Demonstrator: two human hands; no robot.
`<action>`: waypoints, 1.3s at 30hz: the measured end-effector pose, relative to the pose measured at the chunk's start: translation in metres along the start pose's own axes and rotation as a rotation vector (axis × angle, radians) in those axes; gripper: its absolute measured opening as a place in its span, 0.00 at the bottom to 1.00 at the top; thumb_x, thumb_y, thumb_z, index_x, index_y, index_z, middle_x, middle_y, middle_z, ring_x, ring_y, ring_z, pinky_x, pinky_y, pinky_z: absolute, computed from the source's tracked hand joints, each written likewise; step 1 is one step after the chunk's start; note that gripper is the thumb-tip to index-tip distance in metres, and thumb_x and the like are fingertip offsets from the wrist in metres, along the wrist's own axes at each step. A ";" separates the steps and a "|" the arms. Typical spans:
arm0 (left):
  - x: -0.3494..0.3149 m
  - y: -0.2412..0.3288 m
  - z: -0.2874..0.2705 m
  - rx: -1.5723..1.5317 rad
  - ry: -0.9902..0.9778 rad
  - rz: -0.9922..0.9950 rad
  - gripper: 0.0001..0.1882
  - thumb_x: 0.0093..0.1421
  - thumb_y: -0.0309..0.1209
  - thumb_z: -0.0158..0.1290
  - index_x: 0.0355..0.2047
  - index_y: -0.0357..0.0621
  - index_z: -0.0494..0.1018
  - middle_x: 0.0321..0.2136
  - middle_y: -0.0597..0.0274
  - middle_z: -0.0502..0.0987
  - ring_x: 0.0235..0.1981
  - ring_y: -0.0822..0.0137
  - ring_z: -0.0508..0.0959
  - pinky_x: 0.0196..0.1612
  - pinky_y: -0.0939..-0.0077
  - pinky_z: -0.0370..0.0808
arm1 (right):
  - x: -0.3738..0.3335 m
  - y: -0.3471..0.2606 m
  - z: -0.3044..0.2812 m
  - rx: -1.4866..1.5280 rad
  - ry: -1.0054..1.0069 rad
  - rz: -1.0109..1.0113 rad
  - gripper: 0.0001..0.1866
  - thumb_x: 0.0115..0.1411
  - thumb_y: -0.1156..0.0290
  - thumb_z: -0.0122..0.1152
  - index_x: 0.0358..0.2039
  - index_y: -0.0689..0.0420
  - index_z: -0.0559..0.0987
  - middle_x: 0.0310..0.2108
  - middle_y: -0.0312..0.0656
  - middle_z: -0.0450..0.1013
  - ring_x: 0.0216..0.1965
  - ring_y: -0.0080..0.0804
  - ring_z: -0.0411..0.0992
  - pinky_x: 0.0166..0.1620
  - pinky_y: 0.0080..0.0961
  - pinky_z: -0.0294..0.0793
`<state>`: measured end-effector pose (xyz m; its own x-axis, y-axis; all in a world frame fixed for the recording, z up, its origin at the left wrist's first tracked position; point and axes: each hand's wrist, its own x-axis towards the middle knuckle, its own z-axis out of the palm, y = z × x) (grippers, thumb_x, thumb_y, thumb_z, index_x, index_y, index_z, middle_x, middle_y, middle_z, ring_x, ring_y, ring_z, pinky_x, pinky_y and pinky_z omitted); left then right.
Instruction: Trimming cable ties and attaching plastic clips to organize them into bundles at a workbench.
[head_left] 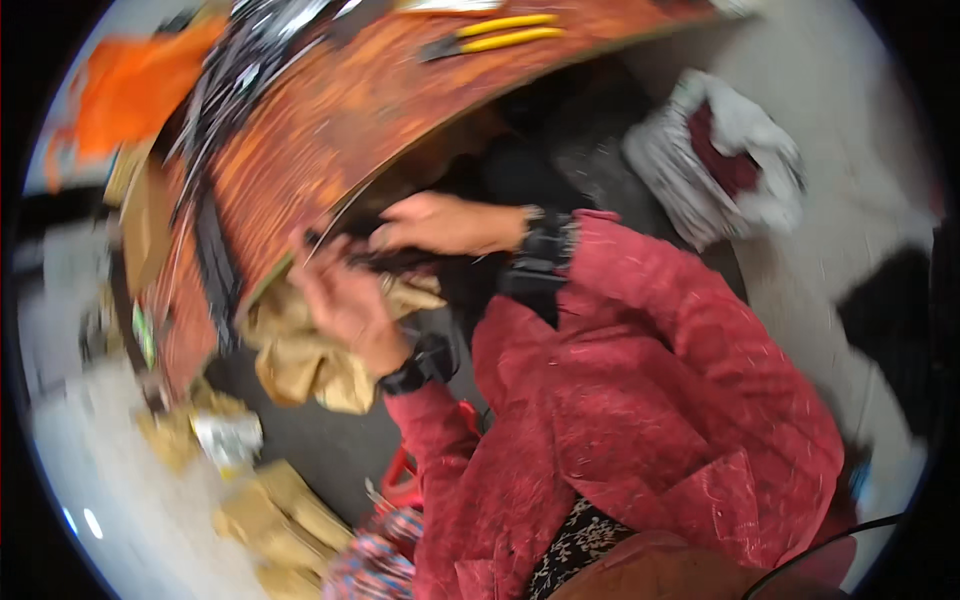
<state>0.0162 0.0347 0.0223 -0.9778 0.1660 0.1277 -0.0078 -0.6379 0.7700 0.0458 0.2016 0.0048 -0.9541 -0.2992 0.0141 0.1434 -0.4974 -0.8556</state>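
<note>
My left hand (345, 305) is near the table's curved edge, palm partly showing, its fingers smeared by motion. Just right of it, my right hand (435, 222) has its fingers curled in. A dark, thin item (395, 262) shows between the two hands, too blurred to name. Both wrists wear black bands or devices; the right one (540, 250) is bulkier. Below the left hand hangs tan cloth (320, 365). My sleeves are red.
On the reddish-brown wooden table (300, 150) lie pliers with yellow handles (508, 35) and a bundle of dark, shiny strips (235, 85). Orange material (140, 90) is at the far left. A white sack (720, 165) stands right, and tan pieces (285, 510) lie lower left.
</note>
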 end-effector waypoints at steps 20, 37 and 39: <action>0.016 -0.017 0.037 -0.150 -0.088 -0.172 0.26 0.71 0.42 0.43 0.62 0.38 0.62 0.48 0.53 0.75 0.45 0.59 0.76 0.49 0.64 0.73 | -0.010 -0.035 -0.014 -0.004 -0.031 -0.012 0.14 0.70 0.62 0.50 0.41 0.61 0.74 0.28 0.36 0.73 0.25 0.19 0.70 0.29 0.18 0.71; 0.024 -0.013 0.023 0.085 0.059 -0.021 0.25 0.60 0.20 0.58 0.57 0.34 0.67 0.41 0.60 0.78 0.40 0.72 0.78 0.46 0.78 0.76 | 0.003 -0.026 -0.015 0.030 -0.031 0.070 0.16 0.72 0.58 0.48 0.43 0.60 0.72 0.27 0.36 0.73 0.26 0.20 0.70 0.29 0.17 0.71; 0.023 -0.010 0.026 0.097 0.053 -0.026 0.24 0.60 0.20 0.58 0.57 0.34 0.68 0.39 0.61 0.78 0.39 0.72 0.78 0.45 0.79 0.76 | 0.002 -0.026 -0.015 0.032 -0.046 0.074 0.16 0.72 0.58 0.47 0.43 0.60 0.72 0.27 0.36 0.73 0.26 0.20 0.70 0.29 0.17 0.71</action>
<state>-0.0003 0.0644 0.0340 -0.9873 0.1396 0.0759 -0.0152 -0.5580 0.8297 0.0361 0.2257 0.0195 -0.9277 -0.3725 -0.0241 0.2218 -0.4983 -0.8382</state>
